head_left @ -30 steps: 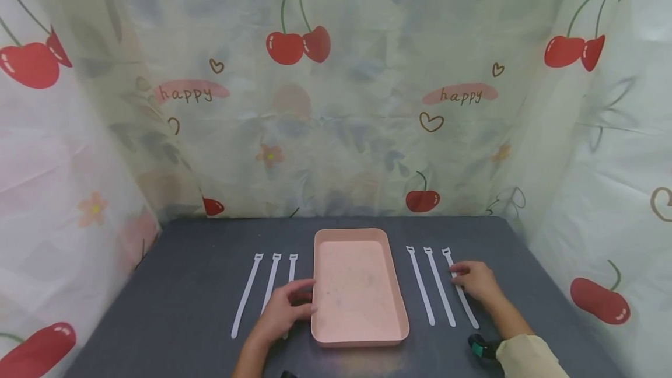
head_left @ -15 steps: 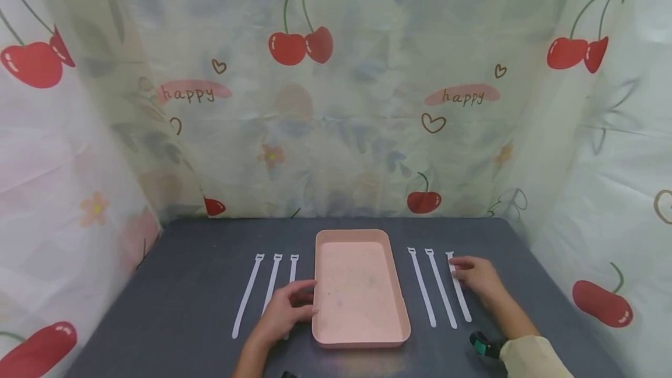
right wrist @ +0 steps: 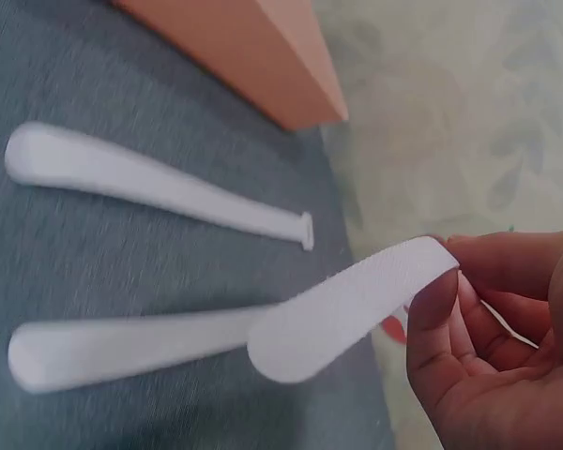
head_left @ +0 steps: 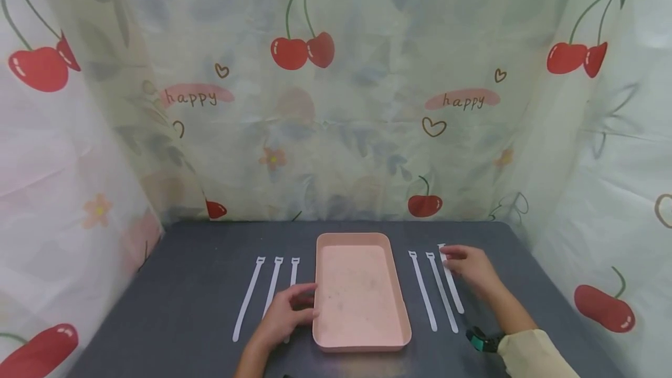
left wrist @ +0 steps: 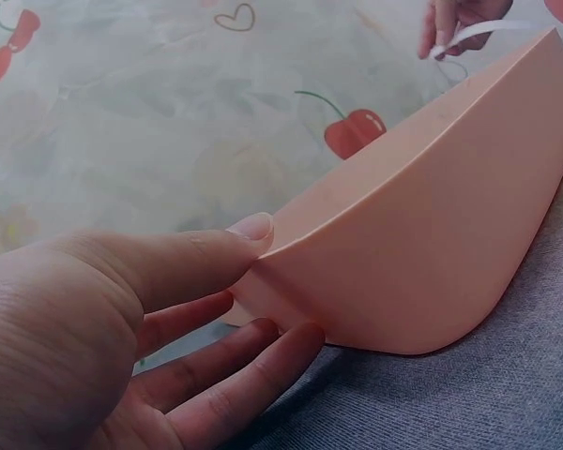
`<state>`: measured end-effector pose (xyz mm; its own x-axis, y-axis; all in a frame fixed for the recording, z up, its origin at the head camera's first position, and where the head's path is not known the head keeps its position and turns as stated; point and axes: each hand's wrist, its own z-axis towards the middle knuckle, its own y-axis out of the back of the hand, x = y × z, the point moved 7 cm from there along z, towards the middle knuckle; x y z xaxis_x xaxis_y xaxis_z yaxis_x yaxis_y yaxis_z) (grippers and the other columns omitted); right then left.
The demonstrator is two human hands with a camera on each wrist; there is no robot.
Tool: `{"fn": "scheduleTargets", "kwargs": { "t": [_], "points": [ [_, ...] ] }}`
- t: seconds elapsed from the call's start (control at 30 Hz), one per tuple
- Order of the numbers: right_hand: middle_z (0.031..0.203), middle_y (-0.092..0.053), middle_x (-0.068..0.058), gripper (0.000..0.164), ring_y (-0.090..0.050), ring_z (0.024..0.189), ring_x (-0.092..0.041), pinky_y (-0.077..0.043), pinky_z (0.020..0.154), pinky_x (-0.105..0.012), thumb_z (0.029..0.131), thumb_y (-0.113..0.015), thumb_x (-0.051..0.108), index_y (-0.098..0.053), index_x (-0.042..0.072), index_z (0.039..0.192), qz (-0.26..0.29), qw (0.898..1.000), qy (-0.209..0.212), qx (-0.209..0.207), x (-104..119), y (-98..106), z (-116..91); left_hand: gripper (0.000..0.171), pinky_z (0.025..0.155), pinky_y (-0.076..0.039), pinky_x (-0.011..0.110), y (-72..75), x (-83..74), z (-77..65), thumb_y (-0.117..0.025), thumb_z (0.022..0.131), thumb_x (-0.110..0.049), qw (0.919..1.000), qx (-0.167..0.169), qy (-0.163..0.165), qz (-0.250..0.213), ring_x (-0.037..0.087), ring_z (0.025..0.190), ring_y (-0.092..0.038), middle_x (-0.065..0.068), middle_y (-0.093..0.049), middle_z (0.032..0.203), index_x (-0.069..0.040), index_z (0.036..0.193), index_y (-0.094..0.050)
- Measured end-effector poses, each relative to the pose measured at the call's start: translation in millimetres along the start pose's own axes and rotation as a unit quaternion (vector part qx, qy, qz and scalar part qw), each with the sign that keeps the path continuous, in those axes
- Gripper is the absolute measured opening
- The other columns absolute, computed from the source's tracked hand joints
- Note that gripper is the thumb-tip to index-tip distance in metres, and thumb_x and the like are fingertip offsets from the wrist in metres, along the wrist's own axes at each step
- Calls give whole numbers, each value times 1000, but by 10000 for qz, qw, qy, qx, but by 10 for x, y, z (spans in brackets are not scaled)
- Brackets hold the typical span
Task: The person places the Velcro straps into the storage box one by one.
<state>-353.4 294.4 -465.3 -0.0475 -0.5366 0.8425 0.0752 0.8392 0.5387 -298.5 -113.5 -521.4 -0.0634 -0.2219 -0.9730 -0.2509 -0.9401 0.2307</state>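
Observation:
My right hand point(head_left: 475, 270) pinches a white hook-and-loop cable tie point(right wrist: 347, 309) near its slotted head, between thumb and fingers. In the right wrist view its rounded free end hangs toward the camera, above the tabletop. Two similar white cable ties lie side by side just left of it: the nearer one point(head_left: 442, 293) and another point(head_left: 422, 290). My left hand point(head_left: 283, 311) rests at the left side of a shallow pink tray point(head_left: 362, 284). In the left wrist view the thumb touches the tray's rim, and relaxed fingers point(left wrist: 253, 384) lie along its outer wall.
Left of the tray lie three more white cable ties point(head_left: 247, 302), partly covered by my left hand. A dark grey cloth point(head_left: 178, 308) covers the table. Cherry-printed curtains point(head_left: 325, 156) enclose the back and sides. A dark wristband point(head_left: 483, 340) sits on my right wrist.
My right hand has lifted the rightmost cable tie and moved it left and slightly away from me, toward the other two. The left hand and tray have stayed in place.

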Motion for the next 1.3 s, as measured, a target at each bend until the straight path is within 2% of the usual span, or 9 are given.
{"fn": "scheduleTargets", "kwargs": {
  "t": [0.2,0.33,0.63,0.77,0.93,1.1,1.3],
  "points": [
    [114,-62,-20,37,-60,91,-21,-54,80,-37,93,-62,4,-58,-6,128,446,9988,42,222,182,-99,24,58,84,-54,39,0,10,-4,-79,79,-10,10000,21,-38,-5,32,109,-61,17,-61,124,-3,133,-58],
    [113,-62,-19,38,-61,89,-20,-54,80,-39,92,-63,4,-58,-6,128,693,9970,30,342,294,-165,35,57,81,-55,36,-1,8,4,-78,80,-7,9997,101,-145,-174,31,108,-61,19,-61,123,0,132,-57],
    [107,-64,-18,35,-60,85,-23,-54,78,-42,91,-63,1,-59,-7,125,790,9953,366,432,556,-406,115,58,77,-57,35,-10,19,17,-77,80,-3,9990,136,-211,-380,33,107,-61,21,-61,121,3,133,-56],
    [107,-64,-20,34,-60,80,-19,-54,77,-42,90,-64,-1,-61,-7,123,968,9940,291,425,642,-530,173,58,76,-57,35,-9,28,18,-78,80,-3,9989,128,-185,-405,33,107,-61,21,-61,120,3,133,-55],
    [103,-65,-17,34,-60,79,-20,-53,80,-47,89,-64,-1,-62,-5,123,1067,9928,274,475,724,-699,200,58,75,-58,36,-15,33,12,-78,79,-2,9986,144,-172,-471,33,107,-62,21,-61,120,3,133,-55],
    [101,-65,-14,32,-60,79,-20,-55,77,-44,89,-65,-2,-63,-4,121,1057,9922,359,552,815,-852,190,58,74,-58,36,-15,23,3,-78,79,-2,9987,143,-159,-472,33,107,-62,21,-62,119,3,133,-55],
    [99,-64,-12,32,-61,81,-20,-56,74,-39,88,-65,-3,-65,-3,120,1184,9904,229,673,880,-1039,193,59,75,-58,36,-10,25,8,-78,79,-3,9987,140,-102,-476,33,106,-62,20,-62,119,2,133,-55]
  ]
}}
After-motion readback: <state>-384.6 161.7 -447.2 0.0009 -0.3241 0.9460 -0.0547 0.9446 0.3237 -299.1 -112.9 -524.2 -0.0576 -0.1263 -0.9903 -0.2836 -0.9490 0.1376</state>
